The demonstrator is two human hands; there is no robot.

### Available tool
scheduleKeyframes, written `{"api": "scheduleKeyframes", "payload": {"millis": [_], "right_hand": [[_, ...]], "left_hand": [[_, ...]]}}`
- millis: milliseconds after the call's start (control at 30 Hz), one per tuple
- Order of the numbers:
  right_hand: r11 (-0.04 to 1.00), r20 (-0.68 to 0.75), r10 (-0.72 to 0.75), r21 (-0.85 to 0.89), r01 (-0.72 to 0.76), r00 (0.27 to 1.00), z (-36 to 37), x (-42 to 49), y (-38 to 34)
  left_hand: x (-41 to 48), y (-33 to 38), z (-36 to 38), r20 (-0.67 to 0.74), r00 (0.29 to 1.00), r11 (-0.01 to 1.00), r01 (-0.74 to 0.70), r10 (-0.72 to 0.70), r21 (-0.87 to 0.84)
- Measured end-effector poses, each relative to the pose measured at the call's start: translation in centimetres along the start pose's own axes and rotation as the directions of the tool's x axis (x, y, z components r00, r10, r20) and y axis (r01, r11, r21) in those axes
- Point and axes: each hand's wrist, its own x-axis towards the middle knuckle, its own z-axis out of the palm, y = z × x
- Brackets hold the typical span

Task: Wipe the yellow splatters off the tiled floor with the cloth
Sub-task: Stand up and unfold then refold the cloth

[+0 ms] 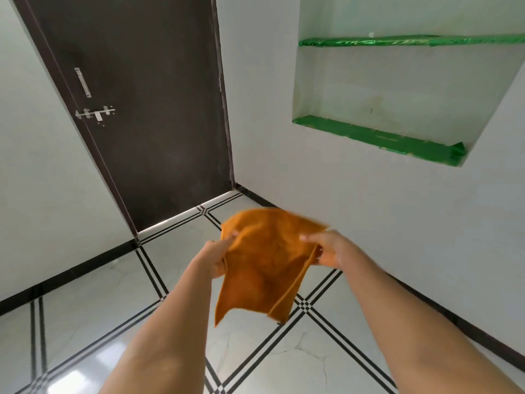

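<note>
An orange cloth [262, 265] hangs in the air in front of me, held between both hands above the floor. My left hand [217, 255] grips its left edge. My right hand [326, 250] grips its right edge, where the cloth folds over. The lower part of the cloth dangles free. The tiled floor [93, 305] is pale and glossy with black double-line borders. I see no yellow splatters on the visible tiles.
A dark brown door [136, 109] with a metal latch [95, 112] stands shut ahead on the left. A wall niche with green-lined shelves [377, 136] is on the right wall. Black skirting runs along the base of both walls.
</note>
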Motion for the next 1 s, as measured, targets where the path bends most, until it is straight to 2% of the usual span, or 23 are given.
{"api": "scheduleKeyframes", "payload": {"millis": [100, 167, 233, 333, 467, 533, 600, 667, 733, 800, 833, 900, 1000], "right_hand": [[0.996, -0.142, -0.030, -0.086, 0.018, 0.989, 1.3, 0.5, 2.1], [0.996, -0.146, -0.080, -0.050, 0.073, 0.986, 1.5, 0.8, 1.8], [0.990, -0.150, -0.134, -0.060, 0.126, 0.980, 0.8, 1.3, 0.9], [0.962, -0.088, -0.183, -0.223, 0.160, 0.979, -0.7, 0.7, -0.9], [0.857, -0.170, -0.294, -0.482, 0.180, 0.941, -2.0, -0.6, -3.0], [0.838, -0.194, -0.317, -0.516, 0.179, 0.928, -2.1, -1.0, -3.8], [0.896, -0.220, -0.311, -0.392, 0.209, 0.924, -1.8, -0.9, -4.3], [0.963, -0.248, -0.263, -0.130, 0.237, 0.932, -1.5, -0.8, -4.5], [0.964, -0.236, -0.226, 0.085, 0.252, 0.945, -1.7, -0.7, -4.7], [0.952, -0.153, -0.256, 0.132, 0.277, 0.954, -2.3, -0.8, -4.9], [0.955, -0.093, -0.274, 0.089, 0.282, 0.957, -2.5, -0.8, -4.9], [0.952, -0.032, -0.289, -0.118, 0.283, 0.957, -2.6, -0.8, -4.9], [0.844, -0.086, -0.370, -0.448, 0.296, 0.925, -2.2, -0.6, -4.6]], "left_hand": [[0.2, -1.6, 0.3, -0.044, 0.996, 0.990, -0.066, 0.072, 0.126], [0.0, -0.9, 0.3, -0.016, 0.991, 0.985, -0.128, 0.131, 0.118], [-0.1, 0.5, 0.1, -0.045, 0.978, 0.977, -0.200, 0.204, 0.068], [-0.1, 2.5, -1.2, -0.122, 0.922, 0.925, -0.348, 0.367, 0.153], [-0.2, 4.5, -2.6, -0.128, 0.855, 0.834, -0.440, 0.502, 0.332], [-0.4, 5.0, -2.4, -0.151, 0.830, 0.813, -0.462, 0.537, 0.354], [-0.4, 5.2, -2.0, -0.180, 0.811, 0.806, -0.477, 0.557, 0.349], [-0.3, 5.1, -1.6, -0.204, 0.815, 0.822, -0.467, 0.543, 0.326], [-0.4, 5.0, -1.3, -0.218, 0.849, 0.873, -0.442, 0.481, 0.206], [-0.6, 5.2, -1.2, -0.194, 0.887, 0.908, -0.411, 0.420, 0.085], [-0.5, 5.3, -1.3, -0.166, 0.894, 0.909, -0.407, 0.416, 0.085], [-0.2, 5.5, -1.5, -0.089, 0.898, 0.892, -0.409, 0.431, 0.190], [0.1, 5.4, -1.6, -0.072, 0.865, 0.770, -0.399, 0.496, 0.498]]}}
